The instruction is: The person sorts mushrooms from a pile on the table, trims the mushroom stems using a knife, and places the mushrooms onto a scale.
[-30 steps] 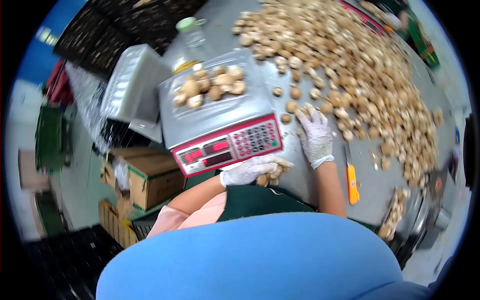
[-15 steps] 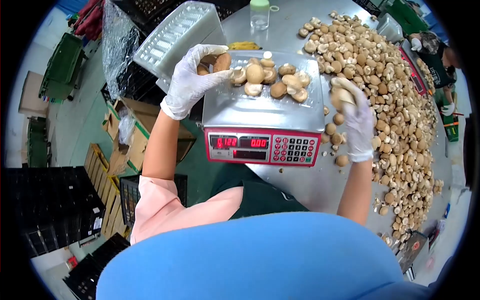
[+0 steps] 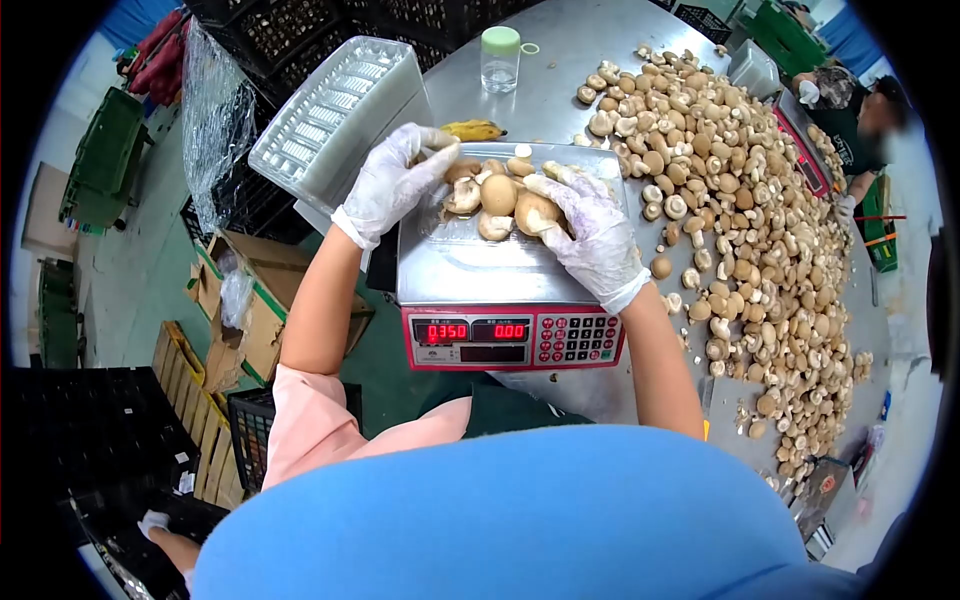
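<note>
A clear plastic tray [image 3: 440,228] of brown-capped mushrooms [image 3: 498,194] lies on the steel pan of a red-edged digital scale [image 3: 470,345]; the weight display appears to read 0.350. My left hand [image 3: 392,185], in a whitish glove, curls at the tray's left edge around a mushroom mostly hidden by its fingers. Gloved too, my right hand [image 3: 598,238] reaches over the right side of the tray, fingers bent around a large mushroom [image 3: 537,213]. That hand covers several of the tray's mushrooms.
A large heap of mushrooms [image 3: 755,220] spreads over the steel table at right. Stacked clear trays [image 3: 340,110] stand at left, near a green-lidded bottle [image 3: 500,62] and a yellow banana-like item [image 3: 473,130]. A co-worker [image 3: 860,125] is beyond the heap. Black crates [image 3: 110,430] stand lower left.
My right hand has moved left from the table beside the heap onto the tray, bringing a mushroom. My left hand has lowered toward the tray's left edge. The displayed weight has risen.
</note>
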Demonstrator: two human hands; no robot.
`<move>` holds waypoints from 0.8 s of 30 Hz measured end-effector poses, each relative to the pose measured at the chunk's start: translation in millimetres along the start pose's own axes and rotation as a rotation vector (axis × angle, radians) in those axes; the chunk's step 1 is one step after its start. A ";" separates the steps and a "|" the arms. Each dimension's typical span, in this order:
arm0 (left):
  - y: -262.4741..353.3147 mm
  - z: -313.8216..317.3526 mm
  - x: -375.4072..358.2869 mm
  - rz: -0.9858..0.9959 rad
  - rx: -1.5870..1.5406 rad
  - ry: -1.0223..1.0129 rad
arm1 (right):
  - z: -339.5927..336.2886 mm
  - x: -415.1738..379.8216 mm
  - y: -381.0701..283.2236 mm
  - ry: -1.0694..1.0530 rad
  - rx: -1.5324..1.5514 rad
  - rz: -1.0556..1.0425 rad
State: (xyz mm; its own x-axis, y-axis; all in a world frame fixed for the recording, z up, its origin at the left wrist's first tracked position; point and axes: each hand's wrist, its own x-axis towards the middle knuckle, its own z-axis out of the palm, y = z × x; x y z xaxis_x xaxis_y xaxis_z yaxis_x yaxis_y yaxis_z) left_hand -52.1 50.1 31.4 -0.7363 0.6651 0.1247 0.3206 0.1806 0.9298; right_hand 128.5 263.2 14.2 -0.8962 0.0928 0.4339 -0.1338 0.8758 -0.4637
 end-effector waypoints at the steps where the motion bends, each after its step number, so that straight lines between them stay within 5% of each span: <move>1: -0.2 -0.1 -0.1 -0.004 -0.001 0.004 | -3.6 0.8 -6.3 -0.005 0.002 -0.002; 3: -0.3 -0.3 -0.5 0.171 0.054 0.112 | -12.2 2.7 -20.3 0.068 -0.033 -0.006; 5: 20.6 0.5 -15.3 0.087 0.096 0.152 | -16.7 2.1 -21.7 0.067 -0.034 -0.027; 7: 26.0 -2.6 -27.8 0.206 0.463 0.003 | -18.3 1.3 -22.7 0.119 -0.015 -0.063; 11: 7.1 16.8 -42.8 0.405 0.852 0.142 | -12.4 1.0 -20.9 0.150 0.027 -0.046; 18: 12.8 -1.2 -47.6 0.378 0.588 0.162 | -25.1 -13.5 -28.8 0.283 0.024 -0.038; 22: 16.0 1.2 -45.2 0.426 0.043 0.425 | -43.4 -35.7 -18.2 0.371 -0.034 0.108; 24: 15.0 18.9 -40.7 0.528 0.082 0.507 | -48.9 -48.6 -13.9 0.399 0.021 0.167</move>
State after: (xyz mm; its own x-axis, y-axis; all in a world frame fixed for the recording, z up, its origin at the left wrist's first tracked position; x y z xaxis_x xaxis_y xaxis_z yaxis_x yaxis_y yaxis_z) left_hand -6.0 39.5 33.7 -0.6501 0.2654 0.7120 0.7378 -0.0040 0.6750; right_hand 194.6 269.7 37.3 -0.6730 0.4120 0.6143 -0.0130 0.8237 -0.5668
